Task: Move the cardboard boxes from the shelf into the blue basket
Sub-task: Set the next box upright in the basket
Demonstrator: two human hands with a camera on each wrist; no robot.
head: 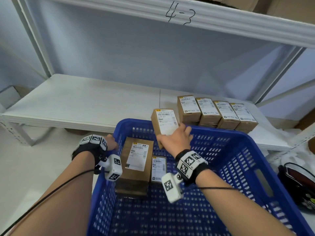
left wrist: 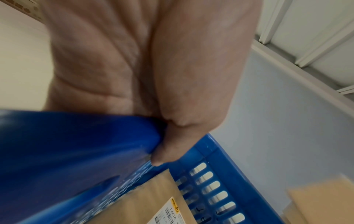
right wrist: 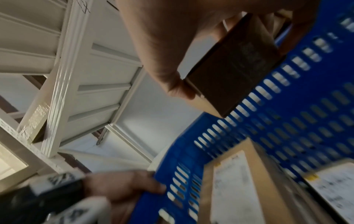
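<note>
A blue slotted basket (head: pixel 238 138) fills the lower middle of the head view. My right hand (head: pixel 177 140) grips a small labelled cardboard box (head: pixel 164 122) over the basket's far rim; the right wrist view shows thumb and fingers clamped on that box (right wrist: pixel 235 68). My left hand (head: pixel 111 142) grips the basket's left rim, thumb (left wrist: pixel 168 145) hooked over the blue edge (left wrist: pixel 76 144). A stack of boxes (head: pixel 139 166) lies inside the basket at the left, with a smaller box (head: pixel 158 169) beside it. Several more boxes (head: pixel 218 111) stand in a row on the white shelf (head: pixel 76 99).
An upper shelf beam marked "4-3" (head: pixel 180 13) hangs overhead. White shelf uprights (head: pixel 34 38) stand at the left, a diagonal brace (head: pixel 279 72) at the right. A black and red bag (head: pixel 298 181) lies on the floor right of the basket.
</note>
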